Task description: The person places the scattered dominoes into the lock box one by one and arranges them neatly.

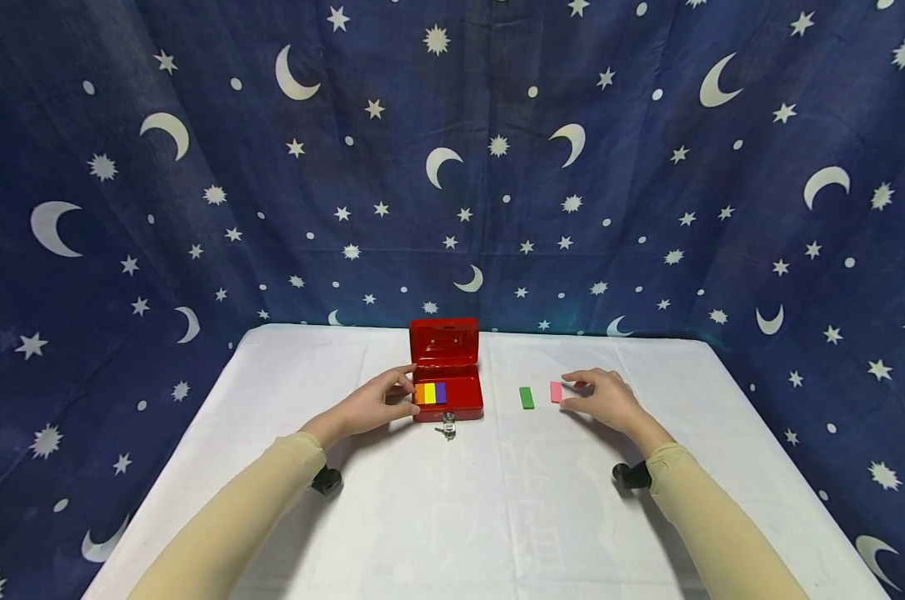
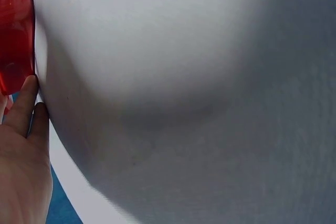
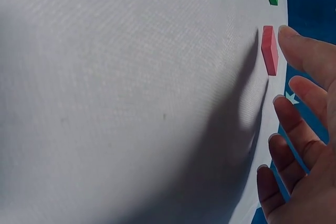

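Observation:
A small red metal cash box [image 1: 467, 392] stands on the table with its lid [image 1: 443, 340] raised. Inside, at the left, an orange block [image 1: 419, 393], a yellow block [image 1: 430, 393] and a purple block [image 1: 441, 392] lie side by side. My left hand [image 1: 373, 402] rests against the box's left side, and in the left wrist view extended fingers [image 2: 21, 108] touch its corner. To the right, a pink block [image 1: 556, 392] lies on the cloth beside a green block [image 1: 526, 397]. My right hand [image 1: 602, 398] is spread beside the pink block, its thumb and forefinger apart, holding nothing.
Keys [image 1: 446, 432] hang from the lock at the box's front. A white cloth [image 1: 437, 517] covers the table. Behind and around it hangs a dark blue curtain [image 1: 392, 167] with moons and stars. A black wrist camera [image 1: 327, 480] sits below the left forearm, another [image 1: 631, 476] by the right.

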`<state>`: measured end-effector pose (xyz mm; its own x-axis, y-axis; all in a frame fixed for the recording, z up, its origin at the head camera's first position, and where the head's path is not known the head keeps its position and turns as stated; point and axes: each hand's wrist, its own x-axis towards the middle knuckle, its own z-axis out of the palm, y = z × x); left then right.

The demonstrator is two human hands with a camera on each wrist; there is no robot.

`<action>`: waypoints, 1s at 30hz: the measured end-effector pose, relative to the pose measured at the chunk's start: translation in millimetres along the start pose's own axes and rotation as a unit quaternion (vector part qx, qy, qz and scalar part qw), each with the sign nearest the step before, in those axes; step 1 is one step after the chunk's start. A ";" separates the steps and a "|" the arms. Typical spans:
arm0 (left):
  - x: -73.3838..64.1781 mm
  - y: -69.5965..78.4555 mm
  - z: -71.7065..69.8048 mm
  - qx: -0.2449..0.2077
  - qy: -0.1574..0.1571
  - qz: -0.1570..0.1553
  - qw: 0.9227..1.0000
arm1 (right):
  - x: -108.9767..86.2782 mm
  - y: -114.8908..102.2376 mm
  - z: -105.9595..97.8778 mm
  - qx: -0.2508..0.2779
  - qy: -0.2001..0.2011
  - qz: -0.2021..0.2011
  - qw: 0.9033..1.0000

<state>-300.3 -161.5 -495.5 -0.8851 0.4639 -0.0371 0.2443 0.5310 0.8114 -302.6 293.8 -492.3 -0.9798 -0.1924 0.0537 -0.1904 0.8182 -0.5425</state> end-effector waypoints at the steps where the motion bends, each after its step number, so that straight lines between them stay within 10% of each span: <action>1: 0.2 -0.6 0.0 0.000 0.000 0.001 1.000 | 0.1 0.2 0.3 0.001 0.000 0.000 1.000; 30: -1.6 0.6 0.8 -0.001 0.000 0.005 1.000 | 3.7 2.8 11.6 0.008 -0.002 0.022 1.000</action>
<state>-298.4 -161.4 -495.4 -0.8826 0.4691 -0.0301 0.2519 0.5260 0.8123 -306.1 289.1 -503.3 -0.9869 -0.1594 0.0258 -0.1465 0.8167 -0.5582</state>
